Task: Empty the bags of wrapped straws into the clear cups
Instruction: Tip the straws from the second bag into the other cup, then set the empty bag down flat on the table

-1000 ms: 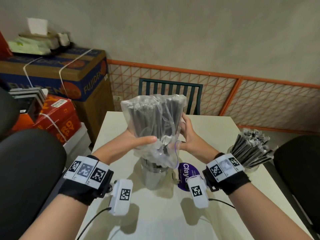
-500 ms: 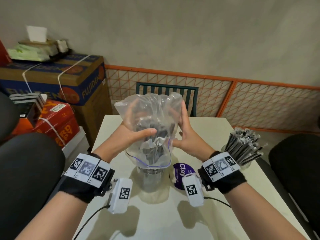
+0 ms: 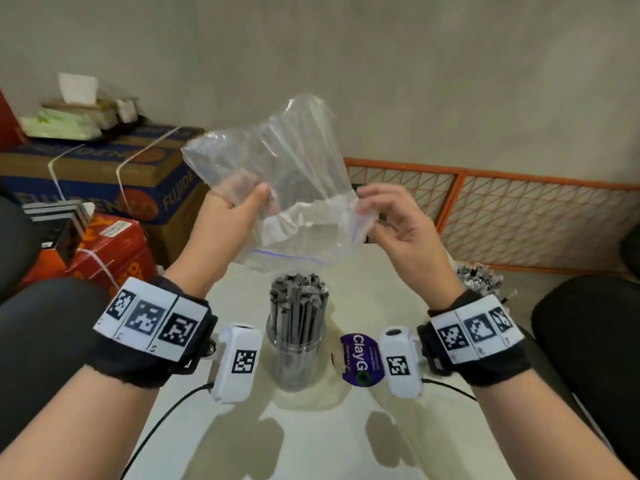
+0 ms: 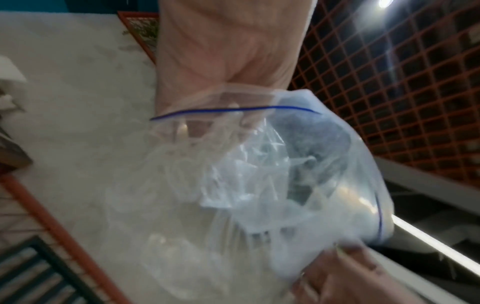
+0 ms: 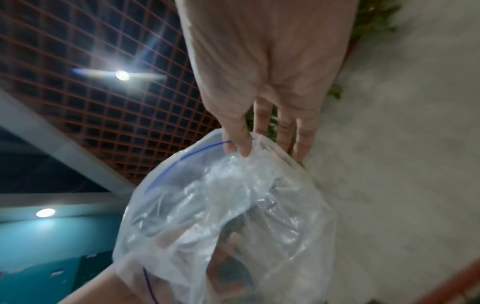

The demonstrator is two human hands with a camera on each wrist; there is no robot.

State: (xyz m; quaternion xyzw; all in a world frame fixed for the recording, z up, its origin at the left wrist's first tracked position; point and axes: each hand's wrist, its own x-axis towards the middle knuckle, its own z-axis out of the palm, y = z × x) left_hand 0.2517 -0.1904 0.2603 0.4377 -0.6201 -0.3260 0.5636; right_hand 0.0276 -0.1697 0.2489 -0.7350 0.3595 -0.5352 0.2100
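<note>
Left hand: your left hand [image 3: 231, 216] grips the clear zip bag [image 3: 277, 181] from its left side, thumb across the near face and the other fingers curled behind the plastic.
Right hand: your right hand [image 3: 398, 226] pinches the bag's right edge between thumb and forefinger; the remaining fingers [image 5: 301, 139] hang loosely extended beside the pinch, clear of the plastic.
Bag: it hangs mouth down between your two sets of fingertips, the blue zip line [image 3: 287, 255] lowest and the sealed end raised above your knuckles. In the head view it looks empty; the wrist views are too blurred to confirm that.
Filled cup: a clear cup [image 3: 296, 355] stands directly below the bag's mouth, beneath and between your fingers, apart from the bag. A dense bundle of wrapped straws [image 3: 298, 306] stands upright in it, their crimped ends rising above the rim.
Second cup: more wrapped straws [image 3: 479, 277] show just beyond your right wrist, to the outside of your right fingers; the cup holding them is mostly hidden by the wristband.
Label: a purple round sticker [image 3: 362, 358] lies on the table [image 3: 311, 445] just right of the filled cup, below your right palm.
Surroundings: stacked cardboard boxes [image 3: 104, 168] sit well to the outside of your left fingers, and an orange lattice panel [image 3: 519, 216] runs along the wall beyond your right fingers.
Wrist views: the bag fills both views, with the zip line near the fingertips.
</note>
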